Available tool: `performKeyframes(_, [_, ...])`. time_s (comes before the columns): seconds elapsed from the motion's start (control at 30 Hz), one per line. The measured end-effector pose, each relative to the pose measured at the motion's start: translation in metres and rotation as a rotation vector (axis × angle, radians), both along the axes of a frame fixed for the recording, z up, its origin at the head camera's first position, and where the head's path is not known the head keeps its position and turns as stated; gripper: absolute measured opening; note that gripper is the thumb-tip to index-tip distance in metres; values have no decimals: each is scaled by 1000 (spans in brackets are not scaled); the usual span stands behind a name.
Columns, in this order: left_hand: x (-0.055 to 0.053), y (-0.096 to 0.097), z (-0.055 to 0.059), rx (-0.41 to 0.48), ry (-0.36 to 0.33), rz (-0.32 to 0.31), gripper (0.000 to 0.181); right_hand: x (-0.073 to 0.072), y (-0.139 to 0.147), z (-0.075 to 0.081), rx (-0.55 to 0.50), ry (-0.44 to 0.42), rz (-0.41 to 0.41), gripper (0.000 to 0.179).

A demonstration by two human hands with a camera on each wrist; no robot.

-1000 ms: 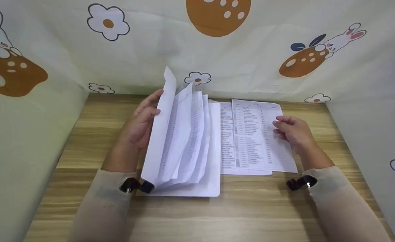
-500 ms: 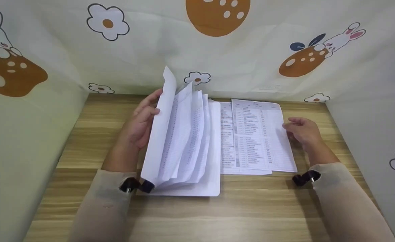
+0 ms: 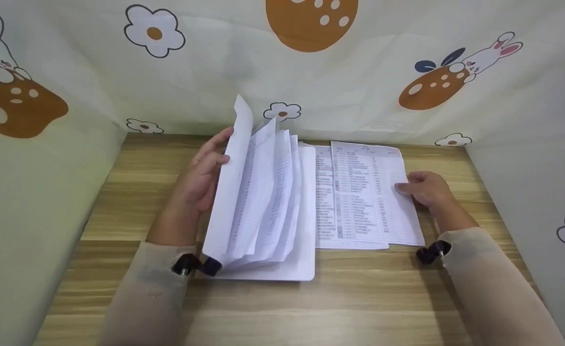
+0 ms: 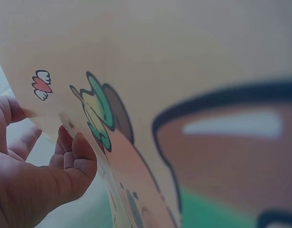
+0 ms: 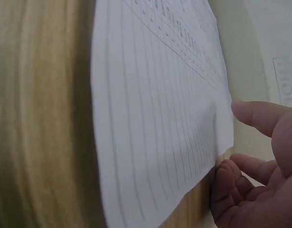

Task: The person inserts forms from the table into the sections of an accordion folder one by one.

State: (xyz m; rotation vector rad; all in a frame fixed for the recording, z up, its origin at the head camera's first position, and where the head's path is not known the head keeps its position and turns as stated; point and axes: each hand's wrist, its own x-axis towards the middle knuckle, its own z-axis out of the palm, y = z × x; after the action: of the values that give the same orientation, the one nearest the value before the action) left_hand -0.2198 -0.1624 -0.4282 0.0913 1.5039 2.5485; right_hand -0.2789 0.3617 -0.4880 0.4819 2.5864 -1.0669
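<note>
A white folder [image 3: 306, 211] stands half open on the table, with several printed sheets [image 3: 263, 192] fanned upright inside. My left hand [image 3: 200, 173] grips the raised cover [image 3: 232, 187] by its left edge, thumb on the inner side. Cartoon drawings [image 4: 100, 111] show on the cover's outer face in the left wrist view, beside the hand [image 4: 46, 175]. My right hand [image 3: 429, 187] pinches the right edge of a loose printed sheet [image 3: 364, 192], thumb on top. In the right wrist view the ruled sheet [image 5: 150, 118] reaches the thumb [image 5: 259, 114], with other fingers curled below.
Another printed sheet [image 3: 324, 202] lies under the loose one and partly behind the folder. The wooden table [image 3: 359, 302] is bounded by a patterned cloth wall [image 3: 215, 86] at the back and plain cloth sides.
My right hand first shifts right off the sheet, then comes back left and takes its edge with the thumb on top. The left hand and folder stay put.
</note>
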Motion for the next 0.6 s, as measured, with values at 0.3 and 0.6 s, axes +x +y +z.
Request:
performKeyframes(0.3, [-1,-1,0,0,3,7,67,0,-9,-3,128,-5,61,84])
performKeyframes(0.6, [0,-1,2,-14,-12,5,67,-1,-10,0,187,9,94,77])
